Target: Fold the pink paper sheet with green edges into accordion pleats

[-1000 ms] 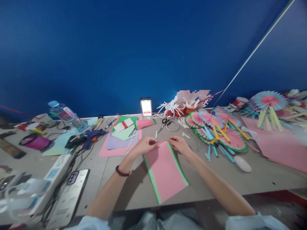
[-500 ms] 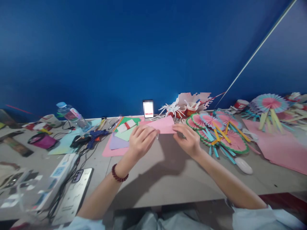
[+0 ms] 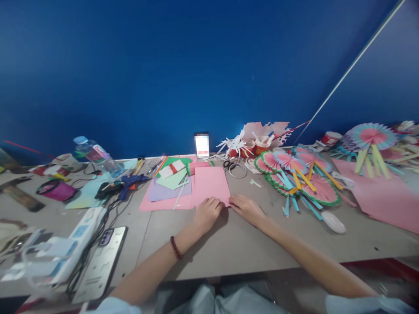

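Note:
A pink sheet of paper [image 3: 212,185] lies on the table in front of me with its plain side up; the green edging seen before is out of sight. My left hand [image 3: 208,214] is closed at the near edge of the sheet, its fingers curled over it. At the sheet's near right corner, my right hand [image 3: 248,210] pinches the edge between thumb and fingers. The two hands' fingertips are close together. Beyond the sheet lies a pleated pink strip [image 3: 200,167] with a green edge, partly covered by it.
Coloured paper [image 3: 157,192] and scissors [image 3: 226,164] are beyond my hands. Pleated paper fans [image 3: 319,187] and a white mouse-shaped object [image 3: 333,222] lie right. A glue gun [image 3: 129,185], power strip [image 3: 78,244], phone [image 3: 103,266] and bottle [image 3: 98,157] stand or lie left.
The pink paper was lifted and turned over, from its green-edged side to its plain side, and is lowered to the table. Both hands moved from its far edge to its near edge.

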The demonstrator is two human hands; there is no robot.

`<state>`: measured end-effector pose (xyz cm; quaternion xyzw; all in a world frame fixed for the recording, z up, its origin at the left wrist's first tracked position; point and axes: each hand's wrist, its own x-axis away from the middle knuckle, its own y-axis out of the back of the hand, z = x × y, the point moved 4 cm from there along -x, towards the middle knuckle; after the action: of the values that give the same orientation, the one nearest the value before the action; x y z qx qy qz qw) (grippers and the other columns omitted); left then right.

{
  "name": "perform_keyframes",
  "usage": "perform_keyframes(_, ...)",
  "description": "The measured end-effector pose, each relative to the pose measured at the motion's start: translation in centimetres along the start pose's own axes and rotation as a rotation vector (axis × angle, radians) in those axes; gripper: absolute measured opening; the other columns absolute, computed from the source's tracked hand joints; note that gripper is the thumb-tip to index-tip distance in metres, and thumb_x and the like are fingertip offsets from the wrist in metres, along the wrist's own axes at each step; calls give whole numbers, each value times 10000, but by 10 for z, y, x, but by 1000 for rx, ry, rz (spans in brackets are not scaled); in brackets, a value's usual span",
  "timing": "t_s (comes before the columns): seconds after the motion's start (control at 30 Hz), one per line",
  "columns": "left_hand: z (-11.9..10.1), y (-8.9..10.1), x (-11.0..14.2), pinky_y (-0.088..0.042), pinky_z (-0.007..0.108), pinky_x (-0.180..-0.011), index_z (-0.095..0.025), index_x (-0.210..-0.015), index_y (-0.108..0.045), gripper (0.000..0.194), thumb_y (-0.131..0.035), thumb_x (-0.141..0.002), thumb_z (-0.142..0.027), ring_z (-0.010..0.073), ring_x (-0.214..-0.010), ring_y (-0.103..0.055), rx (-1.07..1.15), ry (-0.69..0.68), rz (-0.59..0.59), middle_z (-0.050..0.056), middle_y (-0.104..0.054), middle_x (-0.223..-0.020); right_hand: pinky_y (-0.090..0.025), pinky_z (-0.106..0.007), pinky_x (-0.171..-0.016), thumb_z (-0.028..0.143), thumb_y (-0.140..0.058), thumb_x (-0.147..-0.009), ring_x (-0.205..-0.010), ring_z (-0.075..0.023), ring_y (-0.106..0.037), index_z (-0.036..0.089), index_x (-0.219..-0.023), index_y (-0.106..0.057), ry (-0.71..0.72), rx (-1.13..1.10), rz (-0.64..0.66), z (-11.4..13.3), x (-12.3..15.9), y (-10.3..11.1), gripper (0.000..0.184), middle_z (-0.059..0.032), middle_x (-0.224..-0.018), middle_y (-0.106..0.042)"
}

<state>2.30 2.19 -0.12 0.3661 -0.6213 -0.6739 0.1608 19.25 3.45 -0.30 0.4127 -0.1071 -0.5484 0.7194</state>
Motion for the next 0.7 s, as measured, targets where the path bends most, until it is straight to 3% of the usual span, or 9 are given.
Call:
perform_keyframes(0.1, 0, -2, -11, -487, 350, -765, -171, -975, -654, 145, -512, -962, -145, 221, -894, -620, 45, 21, 48, 66, -644, -882, -535, -419, -923, 265, -535, -936, -973, -247, -674, 234, -931, -736, 126, 83, 24, 0, -1, -1, 203, -103, -1002, -752)
perform_keyframes(0.2, 2, 0, -17, -483, 349, -750, -161, -950, -680, 174, -507, -968, -170, 223, -879, -621, 111, 58, 66, 81, -652, -873, -533, -400, -885, 258, -546, -933, -939, -232, -664, 214, -911, -746, 117, 87, 20, -5, -2, 0, 206, -104, -952, -743)
perform_keyframes(0.33, 9, 5, -18, -484, 338, -763, -177, -950, -704, 199, -507, -966, -189, 211, -876, -622, 284, 116, 54, 75, -668, -889, -519, -339, -850, 262, -571, -908, -899, -205, -676, 226, -897, -768, -6, -35, 93, -8, -8, 6, 200, -72, -926, -751)
perform_keyframes(0.5, 23, 4, -24, -486, 320, -789, -188, -892, -733, 188, -559, -940, -237, 204, -901, -647, 505, 244, 86, 72, -708, -917, -483, -289, -693, 325, -642, -812, -730, -195, -667, 217, -809, -785, -255, -103, 180, -12, -22, 15, 179, -43, -785, -768)
perform_keyframes(0.7, 32, 3, -34, -489, 334, -820, -184, -852, -755, 188, -655, -884, -339, 216, -867, -672, 721, 355, 107, 81, -753, -930, -421, -270, -609, 256, -633, -743, -619, -178, -612, 211, -706, -771, -328, -79, 215, -12, -37, 16, 150, -23, -636, -720)
